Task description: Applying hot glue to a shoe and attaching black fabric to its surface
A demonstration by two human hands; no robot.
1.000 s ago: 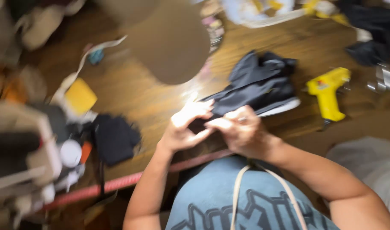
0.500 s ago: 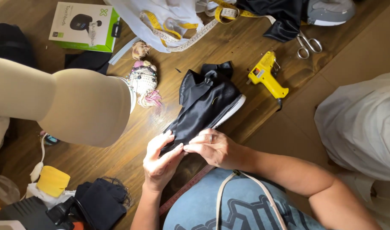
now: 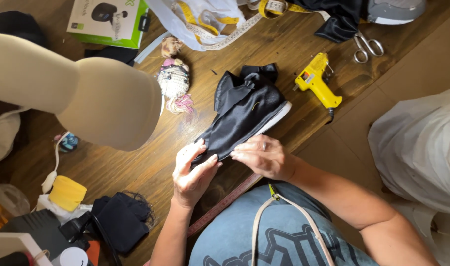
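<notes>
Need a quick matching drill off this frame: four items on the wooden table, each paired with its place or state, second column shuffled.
Column 1:
1. glue gun
2. scissors
3. black satin garment
4. crochet doll

Column 2:
A. held at its near end by the left hand and right hand
B. yellow, lying right of the garment
C. lying beside the beige mannequin form
D. metal, near the top edge, beyond the glue gun

Pairs: 1-B, 2-D, 3-A, 4-C
</notes>
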